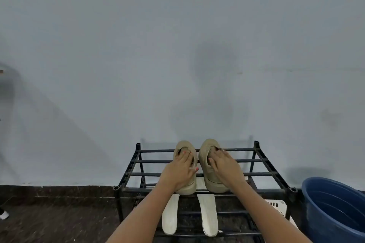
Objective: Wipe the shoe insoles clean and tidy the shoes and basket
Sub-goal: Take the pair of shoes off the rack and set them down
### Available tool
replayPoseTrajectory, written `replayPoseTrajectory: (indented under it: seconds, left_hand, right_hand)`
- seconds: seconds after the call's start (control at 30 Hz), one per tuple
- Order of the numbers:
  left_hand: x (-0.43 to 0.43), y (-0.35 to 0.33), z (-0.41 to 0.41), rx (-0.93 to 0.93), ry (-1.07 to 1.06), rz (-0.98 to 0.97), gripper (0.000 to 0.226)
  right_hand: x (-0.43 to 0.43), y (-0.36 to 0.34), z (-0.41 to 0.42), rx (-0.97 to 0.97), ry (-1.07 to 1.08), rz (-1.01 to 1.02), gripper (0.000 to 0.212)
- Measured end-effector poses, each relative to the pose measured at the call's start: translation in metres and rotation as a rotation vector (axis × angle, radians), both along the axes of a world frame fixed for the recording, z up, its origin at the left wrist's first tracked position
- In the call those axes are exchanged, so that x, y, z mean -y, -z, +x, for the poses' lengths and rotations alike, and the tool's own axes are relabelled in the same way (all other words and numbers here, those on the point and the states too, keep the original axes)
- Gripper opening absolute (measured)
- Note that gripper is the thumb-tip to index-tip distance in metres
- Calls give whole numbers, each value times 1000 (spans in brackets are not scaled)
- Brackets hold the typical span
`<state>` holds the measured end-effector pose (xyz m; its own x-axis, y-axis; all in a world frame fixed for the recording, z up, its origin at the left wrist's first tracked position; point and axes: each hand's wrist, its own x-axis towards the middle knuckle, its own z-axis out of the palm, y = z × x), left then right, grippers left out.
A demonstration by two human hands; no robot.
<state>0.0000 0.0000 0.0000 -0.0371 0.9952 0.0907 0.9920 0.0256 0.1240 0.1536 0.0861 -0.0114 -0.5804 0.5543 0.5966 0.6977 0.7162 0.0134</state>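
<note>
The shoes (pixel 199 165), gripped one per hand, left hand (pixel 180 171) and right hand (pixel 225 165), low centre, could slip between the rack (pixel 262 174) bars.

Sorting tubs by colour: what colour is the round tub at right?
Dark blue; the round plastic tub shows in the head view.

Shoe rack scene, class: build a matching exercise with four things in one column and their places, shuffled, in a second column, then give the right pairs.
Things:
1. shoes
2. insoles
3. tub
4. basket

Places:
A. lower shelf of the rack
B. floor, right of the rack
C. top shelf, one under each hand
D. low down between rack and tub, mostly hidden

Pairs: 1-C, 2-A, 3-B, 4-D. The left hand and right hand each rest on a shoe.
</note>
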Motion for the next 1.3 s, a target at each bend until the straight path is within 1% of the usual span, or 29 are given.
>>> replayPoseTrajectory:
  seconds: [0.03, 0.07, 0.13, 0.23, 0.3, 0.37, 0.5, 0.6, 0.7, 0.83, 0.93, 1.1, 1.3]
  left_hand:
    - [3, 1, 1, 11, -27, -19, 61]
    - [6, 2, 1, 30, -57, -40, 61]
    - [8, 7, -1, 55, -101, -67, 55]
    - [9, 8, 0, 62, -132, -109, 42]
    - [6, 13, -1, 72, -139, -91, 42]
    - [2, 17, -1, 88, -144, -73, 43]
    - [-3, 22, -1, 124, -158, -46, 40]
    - [-5, 23, -2, 157, -168, -19, 36]
    - [-7, 21, -1, 151, -160, 24, 29]
    - [-5, 10, -3, 175, -177, 95, 21]
    - [3, 1, -15, 136, -179, 146, 14]
    - [33, -21, -42, 125, -228, 225, 9]
    - [99, -39, -84, 104, -364, 266, 7]
  right_hand:
    - [2, 3, 3, -3, 8, -68, 23]
    - [6, 3, 5, 49, 9, -207, 28]
    - [8, 7, 11, 113, 30, -345, 36]
    - [8, 6, 13, 143, 57, -482, 42]
    - [5, 8, 12, 127, 55, -577, 44]
    - [2, 9, 11, 131, 83, -626, 39]
    - [-2, 9, 7, 148, 136, -627, 32]
    - [-2, 10, 4, 129, 144, -606, 26]
    - [-2, 9, 2, 86, 139, -593, 21]
    - [-3, -3, -1, 48, 117, -537, 18]
    - [-2, -18, -6, 42, 98, -491, 18]
    - [14, -39, -26, 26, 3, -435, 20]
    - [58, -52, -73, 21, -113, -406, 23]
